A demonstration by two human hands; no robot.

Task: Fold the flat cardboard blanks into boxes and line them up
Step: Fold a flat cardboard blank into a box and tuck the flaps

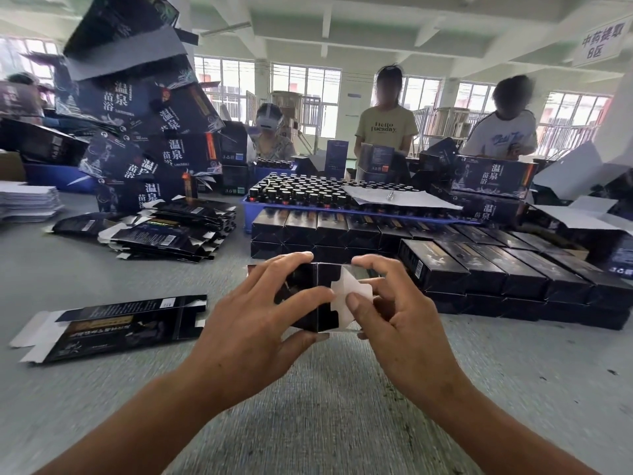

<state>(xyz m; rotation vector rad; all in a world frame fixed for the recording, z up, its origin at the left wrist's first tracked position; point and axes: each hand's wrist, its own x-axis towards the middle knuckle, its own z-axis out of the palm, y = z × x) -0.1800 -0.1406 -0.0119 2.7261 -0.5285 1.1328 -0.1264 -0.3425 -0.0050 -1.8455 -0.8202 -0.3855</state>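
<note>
I hold a small black box (pixel 310 298) above the grey table, its end facing me. My left hand (pixel 260 323) grips its left side, fingers over the top and thumb underneath. My right hand (pixel 394 313) holds the right side, its thumb pressing a white end flap (pixel 342 296) inward. One flat black blank (pixel 113 325) lies on the table to the left. A loose pile of flat blanks (pixel 171 228) sits further back left. Folded black boxes (pixel 496 269) stand in stacked rows behind and to the right of my hands.
A blue tray (pixel 248 207) of dark capped bottles sits behind the box rows. Larger dark cartons (pixel 144 132) are heaped high at the left and stacked at the right (pixel 493 180). White sheets (pixel 27 200) lie far left. Three people work across the table.
</note>
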